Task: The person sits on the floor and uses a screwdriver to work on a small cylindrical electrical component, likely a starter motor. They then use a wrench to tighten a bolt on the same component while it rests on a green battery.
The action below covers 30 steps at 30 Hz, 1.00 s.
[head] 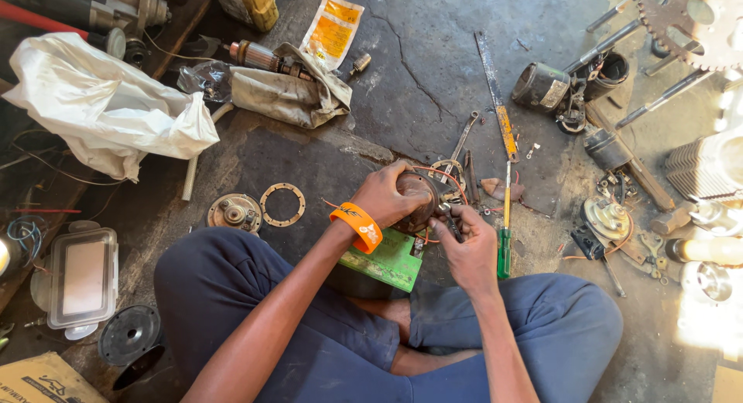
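Left hand (387,196) is cupping the round motor part (418,202), grip closed round it. Right hand (468,244) is pinching a small tool (453,227) at its wired edge. Next likely needs steady holding, fine fingertip work.

bare cracked concrete floor (433,55) lies open at the upper middle of the frame, between the crumpled grey rag (290,93) and the long hacksaw blade (495,93). lower left of centre, a round metal plate (234,213) and a flat ring gasket (282,204) sit near the knee. right of the hands, the green-handled screwdriver (505,233), spanners and loose motor parts (611,217) crowd the floor. the white plastic bag (108,101) fills the upper left.
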Tool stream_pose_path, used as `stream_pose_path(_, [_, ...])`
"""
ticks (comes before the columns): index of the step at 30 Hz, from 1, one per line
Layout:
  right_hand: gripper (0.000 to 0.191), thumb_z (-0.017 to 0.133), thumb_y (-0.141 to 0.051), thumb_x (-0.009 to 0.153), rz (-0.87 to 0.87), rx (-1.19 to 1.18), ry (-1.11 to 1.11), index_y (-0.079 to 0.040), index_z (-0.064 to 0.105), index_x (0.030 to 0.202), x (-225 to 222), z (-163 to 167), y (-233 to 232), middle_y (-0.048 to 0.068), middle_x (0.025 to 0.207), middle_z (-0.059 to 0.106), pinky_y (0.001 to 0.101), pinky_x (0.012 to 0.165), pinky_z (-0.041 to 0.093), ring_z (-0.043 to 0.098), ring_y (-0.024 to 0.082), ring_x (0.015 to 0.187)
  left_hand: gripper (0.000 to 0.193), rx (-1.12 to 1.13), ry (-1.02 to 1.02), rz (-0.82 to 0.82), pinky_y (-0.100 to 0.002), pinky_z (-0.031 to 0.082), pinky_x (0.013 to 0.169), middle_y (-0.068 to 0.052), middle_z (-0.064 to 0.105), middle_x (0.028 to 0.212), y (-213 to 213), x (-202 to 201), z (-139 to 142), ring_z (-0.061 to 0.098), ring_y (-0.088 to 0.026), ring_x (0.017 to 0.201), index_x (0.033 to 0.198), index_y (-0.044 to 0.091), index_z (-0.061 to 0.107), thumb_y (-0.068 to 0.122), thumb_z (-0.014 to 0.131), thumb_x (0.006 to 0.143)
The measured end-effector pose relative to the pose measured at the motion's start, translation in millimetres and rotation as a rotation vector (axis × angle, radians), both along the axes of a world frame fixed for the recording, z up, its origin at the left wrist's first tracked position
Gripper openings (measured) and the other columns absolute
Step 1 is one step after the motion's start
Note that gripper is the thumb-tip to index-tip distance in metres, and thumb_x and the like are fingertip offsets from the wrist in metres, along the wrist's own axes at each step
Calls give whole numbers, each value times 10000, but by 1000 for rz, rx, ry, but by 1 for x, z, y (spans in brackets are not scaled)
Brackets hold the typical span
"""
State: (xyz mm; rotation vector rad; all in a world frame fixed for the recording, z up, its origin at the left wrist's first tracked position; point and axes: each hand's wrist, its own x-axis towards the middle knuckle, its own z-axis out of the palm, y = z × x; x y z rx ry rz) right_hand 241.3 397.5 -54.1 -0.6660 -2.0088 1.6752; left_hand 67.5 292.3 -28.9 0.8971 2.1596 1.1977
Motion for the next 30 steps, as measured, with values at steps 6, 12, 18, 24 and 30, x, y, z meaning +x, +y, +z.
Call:
stream_pose_path(6, [117,686,26,975,18,62,102,62,679,1086,-2,3,-3,33,1004,647,190,763,471,584,33,871,565,15,17,-8,-415,571,878,-213,738,1063,0,-1,-1,733,-344,1009,1111,23,670,408,770,710])
stream_pose_path(12, [172,696,20,934,-67,5,33,42,654,1099,-3,3,-8,-7,940,681,167,667,461,566,-4,766,552,10,-9,-4,-407,571,880,-195,747,1053,-2,-1,2,740,-324,999,1106,34,680,405,763,707])
stream_pose_path(18, [179,719,23,933,-84,-9,-12,44,705,1110,-2,-3,-7,-23,828,617,175,570,325,426,-7,673,547,37,-12,-2,-402,570,883,-184,753,1054,-2,0,2,741,-315,998,1117,48,690,397,754,701])
stream_pose_path(24, [212,691,25,915,-66,-38,52,35,667,1126,-2,-1,-7,-62,843,637,149,598,382,486,-34,700,563,30,14,-7,-412,563,898,-197,747,1064,-1,-2,-4,729,-336,1018,1120,37,684,409,759,703])
stream_pose_path(30, [172,700,25,916,-92,-23,2,41,686,1088,-3,0,-9,-46,827,646,158,595,388,484,-14,692,587,35,13,-20,-415,558,904,-201,743,1071,-1,-1,0,725,-339,1025,1139,35,676,409,753,693])
